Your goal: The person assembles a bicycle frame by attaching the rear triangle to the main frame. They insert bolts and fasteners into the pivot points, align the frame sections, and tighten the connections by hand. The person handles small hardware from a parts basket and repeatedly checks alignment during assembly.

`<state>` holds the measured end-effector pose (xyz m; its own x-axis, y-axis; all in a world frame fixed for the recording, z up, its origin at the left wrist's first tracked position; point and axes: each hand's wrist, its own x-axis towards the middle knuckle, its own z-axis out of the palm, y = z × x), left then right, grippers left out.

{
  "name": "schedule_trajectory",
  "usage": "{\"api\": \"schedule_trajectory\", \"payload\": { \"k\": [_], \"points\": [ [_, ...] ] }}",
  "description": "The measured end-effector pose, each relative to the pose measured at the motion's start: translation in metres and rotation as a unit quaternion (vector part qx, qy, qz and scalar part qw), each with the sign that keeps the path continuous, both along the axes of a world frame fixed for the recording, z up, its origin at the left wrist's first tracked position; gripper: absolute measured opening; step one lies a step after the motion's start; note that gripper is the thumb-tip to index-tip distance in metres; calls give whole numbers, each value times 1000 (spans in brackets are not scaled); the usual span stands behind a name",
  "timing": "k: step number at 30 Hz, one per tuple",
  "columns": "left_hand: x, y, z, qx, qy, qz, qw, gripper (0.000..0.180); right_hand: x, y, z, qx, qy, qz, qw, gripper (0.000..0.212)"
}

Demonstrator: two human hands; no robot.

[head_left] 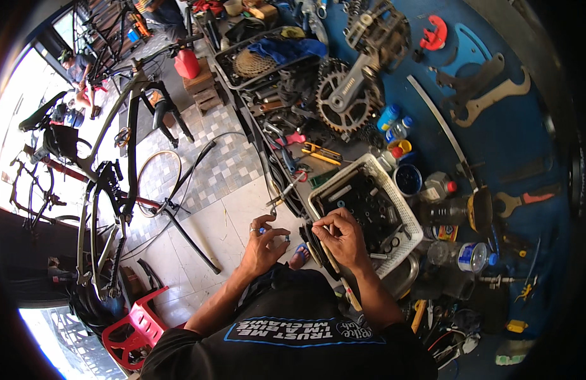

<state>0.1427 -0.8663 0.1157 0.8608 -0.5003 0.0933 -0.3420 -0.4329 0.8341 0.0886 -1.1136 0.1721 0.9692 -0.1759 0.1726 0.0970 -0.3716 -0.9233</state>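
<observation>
My left hand (265,248) is raised over the floor, fingers curled. A small bluish metallic part (287,239) sits at its fingertips, too small to name. Another spot of blue shows between the upper fingers. My right hand (345,239) is at the near left side of a white plastic basket (404,212), with thumb and forefinger pinched together. Whatever that pinch may hold is too small to make out. Inside the basket lie many small dark and metal parts (373,206).
A bicycle frame (130,126) stands at the left, above a red plastic chair (141,326). Beyond the basket are a crankset (343,95) and a tray with a cassette (252,63). Bottles (473,256) line the right, below wrenches (495,95) on a blue wall. Other people are farther back.
</observation>
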Motion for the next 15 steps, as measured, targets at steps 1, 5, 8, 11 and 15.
{"api": "schedule_trajectory", "payload": {
  "k": [1, 5, 8, 11, 15],
  "points": [
    [3, 5, -2, 5, -24, 4, 1000, 37, 10, 4, 6, -22, -2, 10, 1000, 17],
    [22, 23, 12, 14, -49, 35, 998, 37, 72, 20, 35, -125, -74, 23, 989, 34],
    [36, 51, 13, 20, -69, 72, 995, 37, 153, 40, 54, -178, -111, 21, 978, 46],
    [40, 89, 6, -7, -27, 134, 991, 36, 270, 57, 47, -304, -45, -20, 951, 42],
    [53, 140, 5, 11, -24, 154, 988, 32, 413, 10, -13, -473, -99, -179, 857, 34]
  ]
}}
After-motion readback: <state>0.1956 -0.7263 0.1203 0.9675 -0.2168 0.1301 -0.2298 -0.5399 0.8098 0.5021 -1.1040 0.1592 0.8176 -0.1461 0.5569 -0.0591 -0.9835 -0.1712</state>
